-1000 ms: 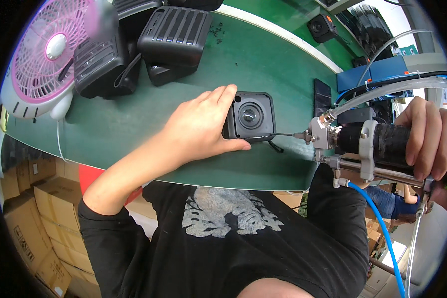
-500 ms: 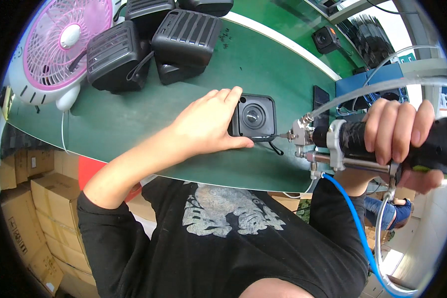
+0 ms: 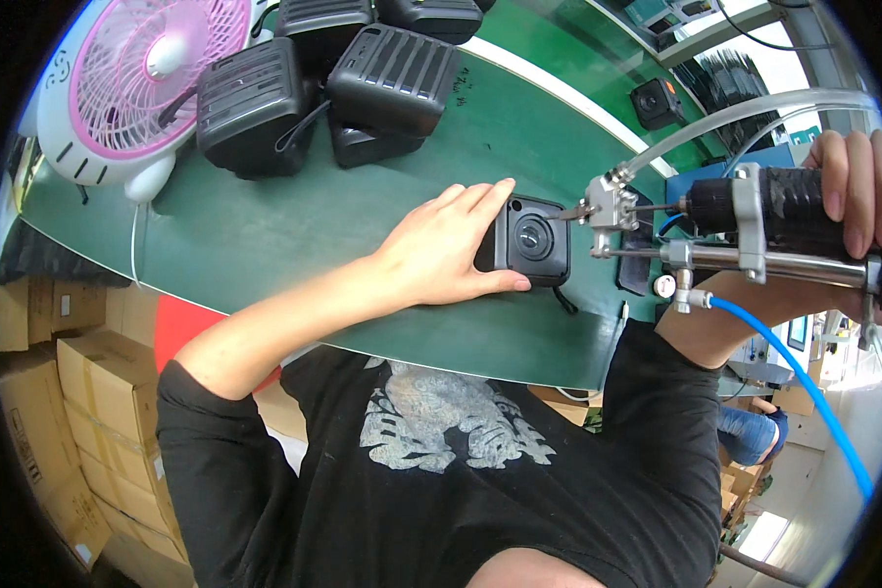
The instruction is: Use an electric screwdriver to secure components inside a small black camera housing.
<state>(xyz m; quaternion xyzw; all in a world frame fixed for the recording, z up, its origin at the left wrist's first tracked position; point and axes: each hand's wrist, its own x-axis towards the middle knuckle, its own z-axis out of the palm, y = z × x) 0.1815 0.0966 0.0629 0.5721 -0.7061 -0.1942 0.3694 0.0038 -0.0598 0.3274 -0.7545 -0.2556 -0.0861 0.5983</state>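
Observation:
A black square box (image 3: 551, 263) with a round speaker-like face lies on the green table, its short strap (image 3: 564, 300) sticking out at the near side. My left hand (image 3: 451, 240) grips its left side, fingers at the far corner and thumb along the near edge. My right hand (image 3: 858, 191) is wrapped round the black body of a screwdriver with air hoses (image 3: 794, 211). The screwdriver lies sideways, its metal nose pointing left, and its thin tip overlaps the box's right edge near the far corner. I cannot tell whether they touch. A bare rod shows between nose and body.
Several black ribbed boxes (image 3: 392, 83) with straps stand at the far left beside a pink and white fan (image 3: 162, 69). A dark flat object (image 3: 637, 257) lies beneath the screwdriver. Cardboard boxes (image 3: 108, 392) are stacked at lower left. A blue hose (image 3: 799, 377) hangs at right.
The screwdriver's tip has moved from the box's near right corner toward its far right corner. My right hand has drawn back rightward, baring the rod. The left hand keeps its grip.

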